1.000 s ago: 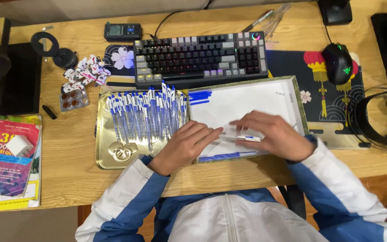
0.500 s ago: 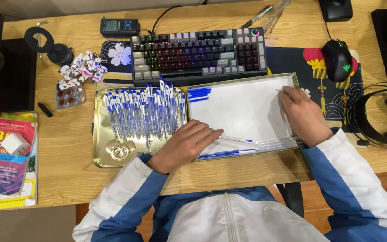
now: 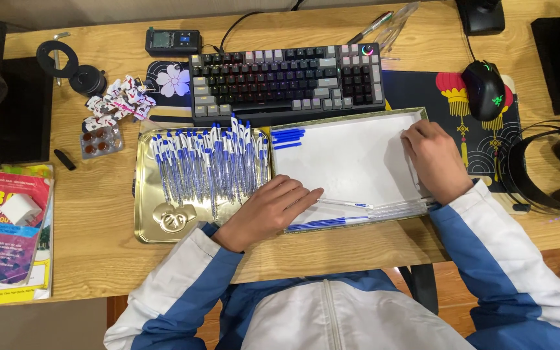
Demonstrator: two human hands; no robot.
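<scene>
Two hands were in the lower half of the frame. My left hand (image 3: 268, 211) lay flat with fingers spread loosely on the near edge of the white box (image 3: 351, 162), pinching nothing. My right hand (image 3: 434, 159) was at the box's right wall, fingers curled on the rim; whether it pinched anything I could not tell. Along the box's lower edge I saw a few loose pens (image 3: 358, 210), perhaps four, and some blue caps (image 3: 288, 136) in its upper left corner. Left of the box, a gold tray (image 3: 157, 223) held many blue-and-clear pens (image 3: 212, 162), too many for me to count. At the far left lay one red and blue booklet (image 3: 1, 227) with a small white cube on it, and one blister pack (image 3: 100, 140) of brown tablets above the tray. One keyboard (image 3: 286, 78) and one mouse (image 3: 485, 89) were in the upper part.
</scene>
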